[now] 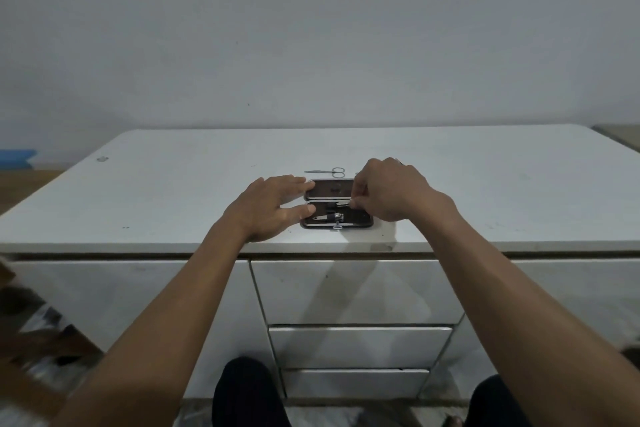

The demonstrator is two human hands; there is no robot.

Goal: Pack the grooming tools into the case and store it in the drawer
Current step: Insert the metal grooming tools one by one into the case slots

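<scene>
The open dark hinged case [337,203] lies mid-frame; my left hand [268,206] rests flat-fingered on it, my right hand [388,189] pinches a thin silver tool [343,203] inside.

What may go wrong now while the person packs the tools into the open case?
The scissors lie outside the case, behind it, and could be forgotten. The right hand pinches a thin tool that may slip. The case sits near the desk front edge; a push could tip it off.
</scene>
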